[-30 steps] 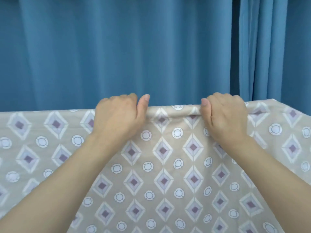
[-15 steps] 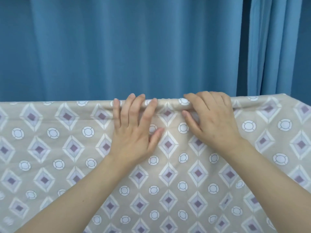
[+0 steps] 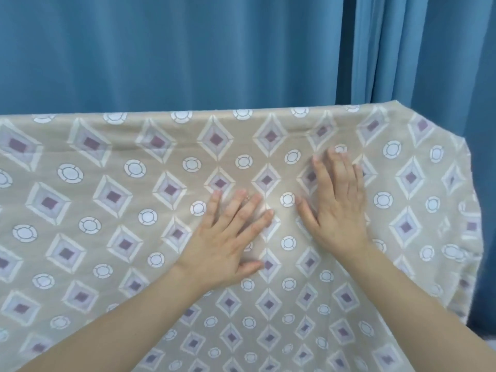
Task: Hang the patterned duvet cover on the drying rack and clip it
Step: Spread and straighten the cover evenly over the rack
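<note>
The beige duvet cover (image 3: 112, 200), printed with purple diamonds and white circles, hangs over a straight top edge and fills the lower part of the view. The rack beneath it is hidden by the fabric. My left hand (image 3: 228, 234) lies flat on the cloth with its fingers straight and spread. Just to its right, my right hand (image 3: 335, 200) also presses flat on the cloth, fingers pointing up. Both hands rest well below the top fold. No clip is in view.
Blue curtains (image 3: 171, 49) hang close behind the cover across the whole background. The cover's right end (image 3: 467, 183) drops off in a rounded corner, with curtain beyond it.
Both hands let go of the top fold and slid down the front of the cover, now lying flat on it. The view has moved closer and slightly left.
</note>
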Action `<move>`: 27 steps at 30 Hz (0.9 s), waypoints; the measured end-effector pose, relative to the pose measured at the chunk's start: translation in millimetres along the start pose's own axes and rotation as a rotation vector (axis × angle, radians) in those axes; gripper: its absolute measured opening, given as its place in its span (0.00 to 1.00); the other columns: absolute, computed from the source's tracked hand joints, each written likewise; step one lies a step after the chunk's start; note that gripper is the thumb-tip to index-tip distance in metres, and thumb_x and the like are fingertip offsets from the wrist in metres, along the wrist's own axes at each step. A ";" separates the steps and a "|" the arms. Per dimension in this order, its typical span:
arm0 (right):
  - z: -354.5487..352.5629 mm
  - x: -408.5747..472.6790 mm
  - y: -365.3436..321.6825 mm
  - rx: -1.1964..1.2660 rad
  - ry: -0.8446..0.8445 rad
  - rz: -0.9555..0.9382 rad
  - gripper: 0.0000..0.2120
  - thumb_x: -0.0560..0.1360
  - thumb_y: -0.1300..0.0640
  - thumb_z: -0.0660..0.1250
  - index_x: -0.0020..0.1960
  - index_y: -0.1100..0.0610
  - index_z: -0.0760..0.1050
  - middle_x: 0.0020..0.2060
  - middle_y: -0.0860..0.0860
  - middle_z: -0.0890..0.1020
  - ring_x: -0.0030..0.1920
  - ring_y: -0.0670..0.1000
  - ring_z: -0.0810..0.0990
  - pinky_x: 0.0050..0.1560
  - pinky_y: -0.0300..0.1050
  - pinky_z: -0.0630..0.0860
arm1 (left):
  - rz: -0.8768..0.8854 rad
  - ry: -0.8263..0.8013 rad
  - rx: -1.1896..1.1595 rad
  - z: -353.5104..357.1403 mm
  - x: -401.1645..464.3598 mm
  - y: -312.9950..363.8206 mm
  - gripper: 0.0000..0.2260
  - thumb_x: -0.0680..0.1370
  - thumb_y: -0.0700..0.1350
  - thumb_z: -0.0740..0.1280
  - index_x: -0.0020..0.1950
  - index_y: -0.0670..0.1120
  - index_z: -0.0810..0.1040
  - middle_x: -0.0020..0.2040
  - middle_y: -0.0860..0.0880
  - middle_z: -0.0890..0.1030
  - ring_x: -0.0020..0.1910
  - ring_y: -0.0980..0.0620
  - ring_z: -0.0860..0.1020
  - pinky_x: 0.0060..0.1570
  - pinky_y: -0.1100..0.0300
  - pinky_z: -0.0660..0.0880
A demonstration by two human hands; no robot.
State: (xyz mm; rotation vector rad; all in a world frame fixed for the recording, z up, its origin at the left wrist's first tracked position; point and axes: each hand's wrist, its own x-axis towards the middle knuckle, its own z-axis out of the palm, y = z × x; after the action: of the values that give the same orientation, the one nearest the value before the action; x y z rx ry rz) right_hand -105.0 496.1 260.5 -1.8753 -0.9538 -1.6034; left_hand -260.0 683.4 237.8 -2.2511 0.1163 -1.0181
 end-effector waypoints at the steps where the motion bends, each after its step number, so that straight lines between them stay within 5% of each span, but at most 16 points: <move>1: 2.5 -7.9 1.6 -0.012 -0.015 0.014 0.32 0.76 0.47 0.65 0.75 0.60 0.62 0.74 0.60 0.61 0.76 0.59 0.57 0.74 0.63 0.54 | 0.053 -0.052 0.017 4.0 -3.8 3.5 0.42 0.71 0.69 0.64 0.79 0.49 0.60 0.79 0.43 0.58 0.78 0.40 0.55 0.71 0.32 0.53; 5: 8.5 -16.1 2.8 -0.018 -0.024 0.054 0.32 0.77 0.47 0.63 0.76 0.59 0.60 0.75 0.60 0.60 0.76 0.60 0.56 0.74 0.63 0.52 | 0.093 -0.101 0.034 10.8 -17.5 0.5 0.40 0.72 0.67 0.65 0.78 0.49 0.61 0.79 0.44 0.57 0.78 0.41 0.55 0.73 0.35 0.53; 18: -12.6 57.1 -1.5 -0.043 0.193 0.037 0.26 0.78 0.49 0.59 0.74 0.56 0.63 0.74 0.62 0.62 0.75 0.61 0.57 0.74 0.62 0.47 | -0.207 0.264 0.046 -31.9 40.0 -24.0 0.30 0.75 0.55 0.65 0.76 0.47 0.67 0.76 0.42 0.64 0.76 0.40 0.58 0.72 0.32 0.50; 23: -25.7 72.5 23.1 -0.084 0.187 0.128 0.25 0.78 0.46 0.56 0.71 0.57 0.68 0.68 0.57 0.71 0.72 0.59 0.64 0.72 0.63 0.55 | -0.177 0.433 -0.037 -65.9 84.5 -19.0 0.27 0.75 0.48 0.64 0.73 0.44 0.70 0.74 0.40 0.65 0.74 0.39 0.62 0.73 0.35 0.49; 27: -39.6 84.8 48.9 -0.045 0.147 0.080 0.23 0.79 0.46 0.55 0.63 0.61 0.73 0.59 0.57 0.76 0.62 0.60 0.72 0.67 0.61 0.63 | -0.218 0.404 -0.095 -93.2 129.4 -11.3 0.23 0.77 0.46 0.60 0.72 0.41 0.70 0.69 0.40 0.72 0.68 0.38 0.69 0.72 0.38 0.58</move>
State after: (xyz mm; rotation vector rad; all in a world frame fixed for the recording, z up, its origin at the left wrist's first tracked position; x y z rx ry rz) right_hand -87.1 451.7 354.6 -1.7733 -0.7764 -1.7008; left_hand -237.3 600.0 372.3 -2.1448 0.0950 -1.6079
